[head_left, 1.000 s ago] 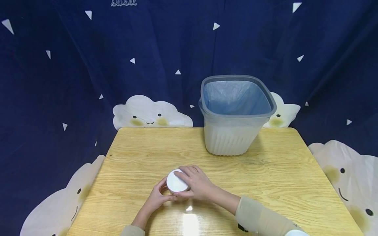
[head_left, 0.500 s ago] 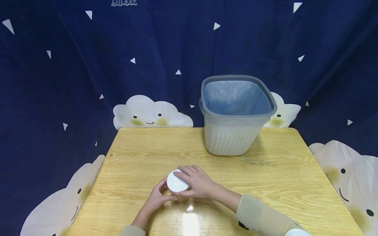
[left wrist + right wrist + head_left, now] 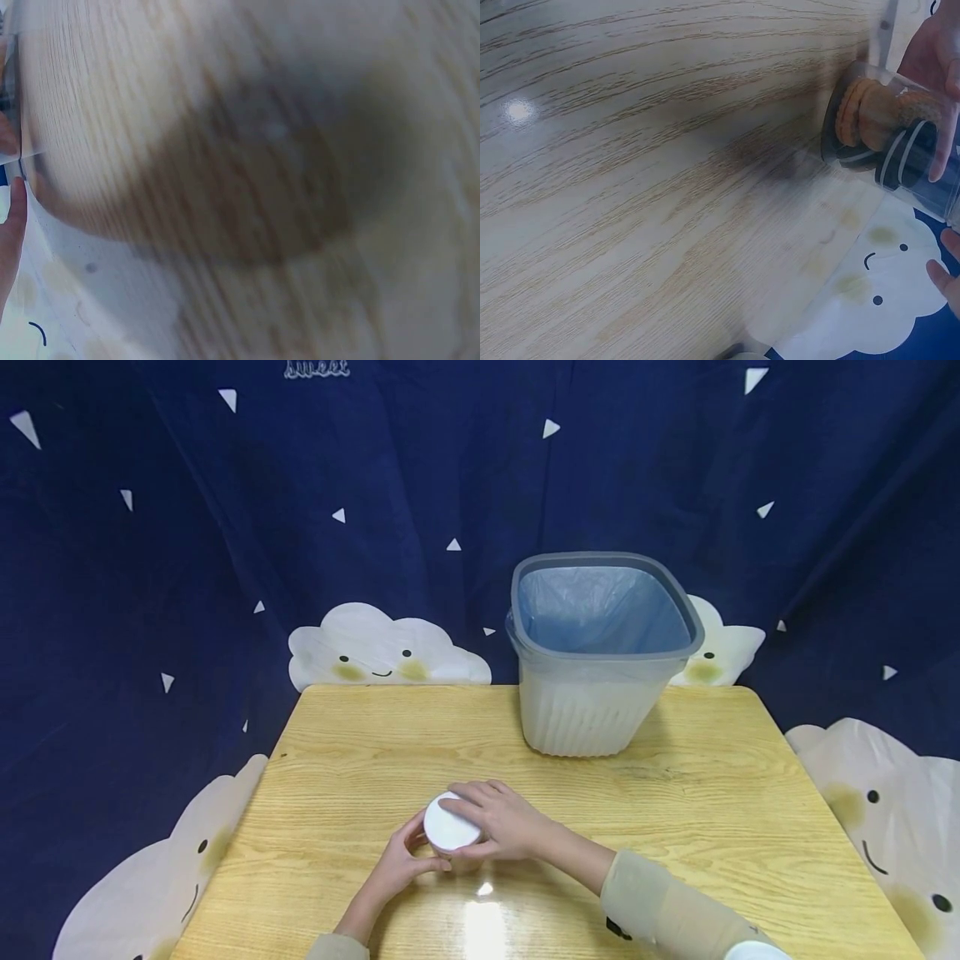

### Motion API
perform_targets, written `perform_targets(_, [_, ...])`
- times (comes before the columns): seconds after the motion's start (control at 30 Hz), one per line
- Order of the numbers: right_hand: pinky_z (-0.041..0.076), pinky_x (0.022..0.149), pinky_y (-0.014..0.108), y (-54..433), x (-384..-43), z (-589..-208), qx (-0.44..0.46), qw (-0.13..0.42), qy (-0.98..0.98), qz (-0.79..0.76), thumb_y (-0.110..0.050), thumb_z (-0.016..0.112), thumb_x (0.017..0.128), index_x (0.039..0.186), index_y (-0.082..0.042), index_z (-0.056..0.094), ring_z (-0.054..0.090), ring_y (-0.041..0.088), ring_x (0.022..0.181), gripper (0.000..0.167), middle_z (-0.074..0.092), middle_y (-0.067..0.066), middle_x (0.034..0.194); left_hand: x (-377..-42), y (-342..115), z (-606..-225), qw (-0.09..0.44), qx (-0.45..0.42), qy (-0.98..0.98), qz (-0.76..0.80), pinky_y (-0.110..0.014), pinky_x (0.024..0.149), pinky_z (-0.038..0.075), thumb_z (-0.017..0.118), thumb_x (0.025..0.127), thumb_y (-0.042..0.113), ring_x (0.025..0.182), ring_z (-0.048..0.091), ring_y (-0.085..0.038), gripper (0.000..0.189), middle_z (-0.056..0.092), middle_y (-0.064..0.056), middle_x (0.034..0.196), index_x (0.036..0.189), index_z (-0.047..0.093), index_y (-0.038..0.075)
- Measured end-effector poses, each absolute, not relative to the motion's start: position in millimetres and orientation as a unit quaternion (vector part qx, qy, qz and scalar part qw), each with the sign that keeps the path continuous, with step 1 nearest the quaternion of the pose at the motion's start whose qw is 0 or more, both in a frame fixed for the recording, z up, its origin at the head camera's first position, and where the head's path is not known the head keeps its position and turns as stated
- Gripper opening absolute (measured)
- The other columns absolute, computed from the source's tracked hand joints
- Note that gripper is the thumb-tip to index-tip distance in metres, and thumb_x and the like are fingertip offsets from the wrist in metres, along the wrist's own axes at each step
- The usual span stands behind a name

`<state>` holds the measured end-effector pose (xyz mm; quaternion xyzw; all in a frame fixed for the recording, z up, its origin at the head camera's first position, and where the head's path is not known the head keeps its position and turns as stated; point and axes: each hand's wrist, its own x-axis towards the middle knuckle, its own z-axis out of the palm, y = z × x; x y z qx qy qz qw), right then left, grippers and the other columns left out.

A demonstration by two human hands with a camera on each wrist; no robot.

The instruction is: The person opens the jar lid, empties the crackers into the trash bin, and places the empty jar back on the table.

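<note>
The table [image 3: 360, 735] has a pale yellow-brown wood-grain top with rounded far corners. On its far side, right of the middle, stands the bin [image 3: 585, 714]. A faint dark scuff [image 3: 648, 772] marks the wood just to the right and near side of it. A small dark speck [image 3: 283, 755] sits by the left edge, towards the far end. On the near side, left of the middle, is the jar [image 3: 889, 135]; whether its base touches the wood is unclear. Glare [image 3: 483, 931] whitens the top nearer still.
</note>
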<state>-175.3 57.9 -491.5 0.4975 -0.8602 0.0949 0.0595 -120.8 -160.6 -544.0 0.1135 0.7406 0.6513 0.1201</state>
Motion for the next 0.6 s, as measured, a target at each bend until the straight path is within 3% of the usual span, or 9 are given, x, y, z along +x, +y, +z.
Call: perform_targets(0.6, [0.035, 0.101, 0.041, 60.8, -183.7, -494.1, 0.531, 0.056, -0.837, 0.125, -0.064, 0.042, 0.085, 0.139, -0.025, 0.035, 0.04, 0.018, 0.125, 0.067, 0.038, 0.004, 0.142, -121.1, -160.1, -544.8, 0.115, 0.095, 0.744, 0.651, -0.045, 0.103, 0.031, 0.078, 0.068, 0.006, 0.117, 0.044, -0.006, 0.085, 0.045, -0.009, 0.136, 0.14, 0.034, 0.008])
